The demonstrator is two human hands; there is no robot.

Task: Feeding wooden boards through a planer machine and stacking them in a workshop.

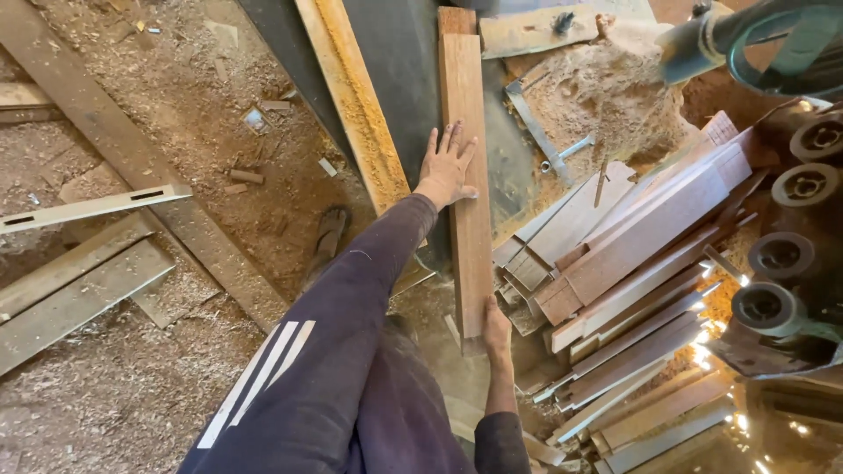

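A long reddish wooden board (464, 114) lies lengthwise on a dark metal machine table (399, 61). My left hand (448, 167) rests flat on the board's left side near its middle, fingers spread. My right hand (496, 329) grips the board's near end from below. Both arms wear dark sleeves; the left sleeve has white stripes.
A pile of cut reddish boards (632, 263) is stacked at the right. A sawdust heap (606, 88) sits beyond it. Black machine rollers (790, 228) stand at the far right. Planks (79, 281) and sawdust cover the floor at left. A sandalled foot (329, 233) shows below.
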